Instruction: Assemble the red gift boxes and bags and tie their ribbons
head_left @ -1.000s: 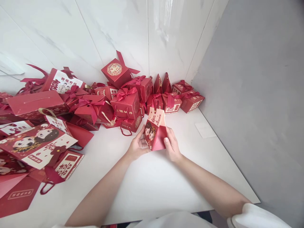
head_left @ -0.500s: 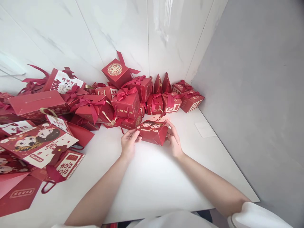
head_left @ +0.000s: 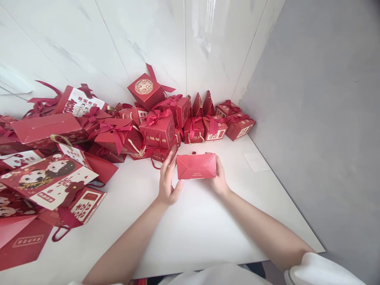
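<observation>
In front of me is a red gift box (head_left: 196, 165), its folded end panel with small gold print facing me. My right hand (head_left: 220, 178) grips it at the right side, with some fingers hidden behind the box. At the opposite side, my left hand (head_left: 168, 182) has its fingers stretched up along the box's left edge. The left thumb is spread apart from them, close to the lower left corner; whether it presses on the box I cannot tell.
Red gift boxes with ribbon bows (head_left: 157, 126) are piled against the marbled wall (head_left: 148, 35). More boxes and a flat printed bag (head_left: 49, 178) crowd the left. A white square (head_left: 257, 162) lies on the table (head_left: 213, 229) near its right edge, beside a grey wall (head_left: 320, 118).
The gift box has turned, so its end panel faces me instead of the printed couple. My left hand has released its pinch at the left corner and spread its fingers along the side.
</observation>
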`<state>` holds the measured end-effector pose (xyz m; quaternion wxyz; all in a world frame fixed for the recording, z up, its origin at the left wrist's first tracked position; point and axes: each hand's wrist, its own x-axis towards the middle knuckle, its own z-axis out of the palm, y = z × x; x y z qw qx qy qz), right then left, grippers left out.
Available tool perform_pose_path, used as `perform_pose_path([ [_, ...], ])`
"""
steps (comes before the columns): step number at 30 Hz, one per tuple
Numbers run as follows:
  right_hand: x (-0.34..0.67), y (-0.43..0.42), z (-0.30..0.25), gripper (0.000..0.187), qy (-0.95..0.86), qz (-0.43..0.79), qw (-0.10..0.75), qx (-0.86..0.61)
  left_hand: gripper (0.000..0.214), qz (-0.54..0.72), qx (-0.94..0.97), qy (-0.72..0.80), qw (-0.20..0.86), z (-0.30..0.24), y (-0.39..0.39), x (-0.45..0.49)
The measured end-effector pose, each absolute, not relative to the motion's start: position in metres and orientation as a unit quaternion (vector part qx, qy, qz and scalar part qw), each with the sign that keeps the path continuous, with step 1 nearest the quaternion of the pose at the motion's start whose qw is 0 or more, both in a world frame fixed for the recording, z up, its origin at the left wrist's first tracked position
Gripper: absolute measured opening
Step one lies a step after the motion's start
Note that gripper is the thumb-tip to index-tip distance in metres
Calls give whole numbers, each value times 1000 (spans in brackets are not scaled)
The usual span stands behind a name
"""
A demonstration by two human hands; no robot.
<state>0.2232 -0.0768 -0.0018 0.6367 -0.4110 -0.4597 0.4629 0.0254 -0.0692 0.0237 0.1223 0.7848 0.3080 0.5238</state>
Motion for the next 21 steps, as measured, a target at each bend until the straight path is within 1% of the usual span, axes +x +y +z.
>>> perform_pose_path([
  [3,223,-80,-2,55,-468,481,612,-419,65,505,795,303,149,19,-67,26],
  [8,222,-81,-5,65,-468,508,604,-398,62,506,789,301,173,7,-64,21],
  [12,222,-80,-5,60,-464,502,604,-410,61,511,778,308,199,3,-65,21],
  [17,222,-80,-6,58,-468,502,602,-408,66,512,752,334,247,1,-65,23],
  [21,222,-80,-6,55,-464,509,604,-401,63,517,753,329,241,2,-64,23],
])
